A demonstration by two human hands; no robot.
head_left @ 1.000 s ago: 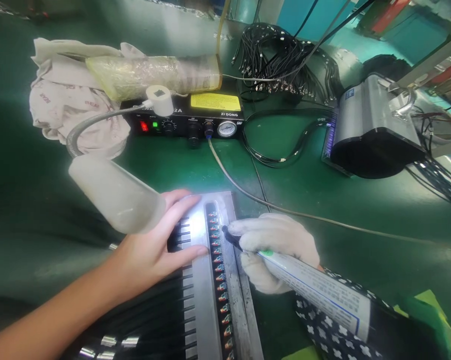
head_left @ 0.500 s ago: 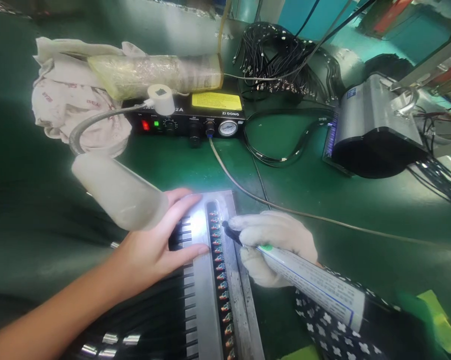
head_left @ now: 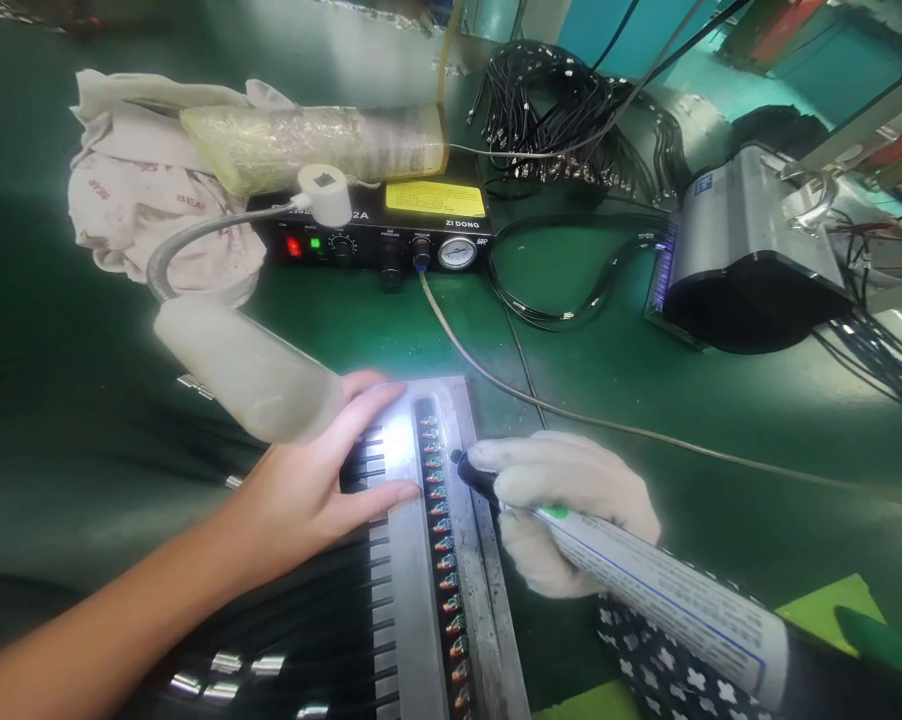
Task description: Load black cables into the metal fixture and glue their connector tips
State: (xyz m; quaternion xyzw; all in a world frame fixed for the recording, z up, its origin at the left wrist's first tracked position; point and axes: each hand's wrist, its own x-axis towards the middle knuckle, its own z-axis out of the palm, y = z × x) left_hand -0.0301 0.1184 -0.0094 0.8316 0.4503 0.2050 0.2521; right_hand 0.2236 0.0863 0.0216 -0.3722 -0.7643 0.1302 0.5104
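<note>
My bare left hand (head_left: 312,490) lies flat with fingers spread on a long metal fixture (head_left: 413,590), pressing on its left side over the black cables slotted into it. A row of small connectors (head_left: 440,530) runs down the fixture's channel. My gloved right hand (head_left: 563,500) grips a dispensing syringe (head_left: 646,585) like a pen. Its black tip (head_left: 462,465) rests at the connector row near the fixture's far end.
A gooseneck lamp (head_left: 248,370) hangs over the fixture's left. Behind it stand a black dispenser controller (head_left: 383,235), a wrapped tube (head_left: 316,145) and a cloth (head_left: 136,190). A grey machine (head_left: 743,250) sits to the right, with cable bundles (head_left: 563,120) behind. A hose (head_left: 571,420) crosses the green mat.
The syringe tip has shifted slightly nearer along the connector row, after a small move away. The view has tilted a little. My left hand stays flat on the fixture.
</note>
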